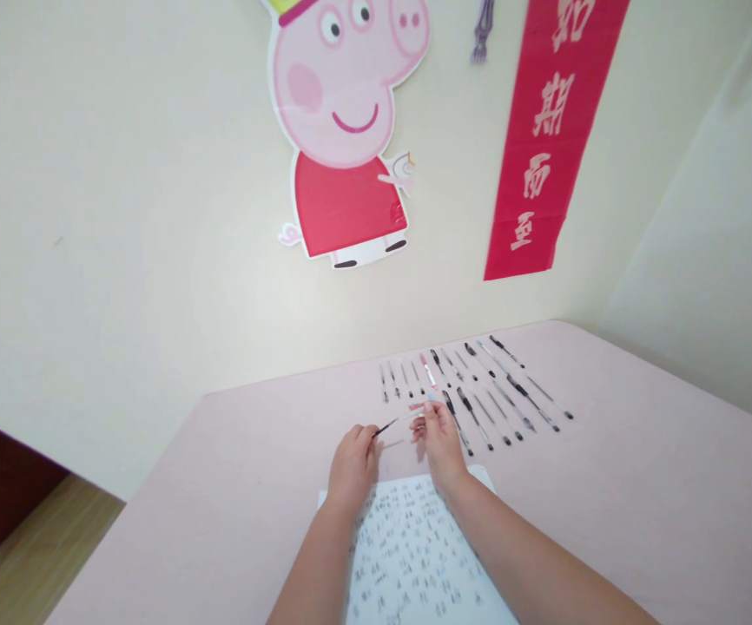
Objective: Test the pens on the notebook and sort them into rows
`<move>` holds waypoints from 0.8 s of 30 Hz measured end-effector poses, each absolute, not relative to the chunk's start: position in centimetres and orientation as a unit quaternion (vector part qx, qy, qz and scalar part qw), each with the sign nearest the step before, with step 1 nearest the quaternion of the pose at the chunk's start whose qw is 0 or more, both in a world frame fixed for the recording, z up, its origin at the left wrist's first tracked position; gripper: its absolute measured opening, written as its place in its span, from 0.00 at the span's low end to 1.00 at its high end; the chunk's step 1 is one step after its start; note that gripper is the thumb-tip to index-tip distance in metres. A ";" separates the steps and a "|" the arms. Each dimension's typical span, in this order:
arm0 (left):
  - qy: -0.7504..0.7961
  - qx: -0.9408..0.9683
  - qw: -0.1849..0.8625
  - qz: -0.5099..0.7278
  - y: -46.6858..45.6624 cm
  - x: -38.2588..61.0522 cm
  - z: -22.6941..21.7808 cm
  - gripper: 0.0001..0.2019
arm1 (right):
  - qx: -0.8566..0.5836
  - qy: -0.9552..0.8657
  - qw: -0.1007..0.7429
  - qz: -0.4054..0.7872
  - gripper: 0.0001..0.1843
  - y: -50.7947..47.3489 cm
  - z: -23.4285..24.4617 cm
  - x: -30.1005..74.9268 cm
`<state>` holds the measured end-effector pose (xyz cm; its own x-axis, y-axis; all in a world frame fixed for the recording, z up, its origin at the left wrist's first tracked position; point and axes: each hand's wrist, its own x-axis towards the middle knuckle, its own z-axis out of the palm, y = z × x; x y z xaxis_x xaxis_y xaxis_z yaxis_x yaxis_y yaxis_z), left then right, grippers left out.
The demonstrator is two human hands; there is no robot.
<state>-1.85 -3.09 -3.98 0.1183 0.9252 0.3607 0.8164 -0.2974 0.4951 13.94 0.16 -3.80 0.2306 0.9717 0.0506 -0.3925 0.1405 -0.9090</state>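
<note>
Between my two hands, above the pink table (252,460), is a slim pen (387,427), dark at its left end and pale towards the right. Whether it is one piece or two parts meeting, I cannot tell. My left hand (353,469) pinches the dark end. The fingers of my right hand (439,441) are closed around the pale end, with a small blue tip showing above them. Below my wrists lies a white sheet of paper (418,555) covered in handwritten characters, partly hidden by my forearms.
Two rows of pens and refills lie beyond and right of my hands, including a pink and white pen (429,371) and a black-capped pen (532,402). The table's back edge meets a pale wall (155,260) bearing a cartoon pig cutout (350,204) and a red banner (532,208).
</note>
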 end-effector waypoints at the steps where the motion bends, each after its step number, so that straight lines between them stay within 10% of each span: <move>1: 0.587 0.742 0.089 0.311 -3.1 -1.9 -4.0 0.12 | -0.411 -0.348 0.674 0.506 0.20 0.1 -3.7 14.0; 24: 0.562 0.754 0.113 0.321 -3.3 -1.6 -3.9 0.14 | -0.405 -0.366 0.548 0.634 0.20 -0.7 -3.2 13.1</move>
<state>-1.60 -3.34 -3.86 0.1619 0.9200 0.3569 0.7741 -0.3427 0.5322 13.05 -0.74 -3.18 -0.0726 0.9911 -0.1116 -0.3981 -0.1314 -0.9079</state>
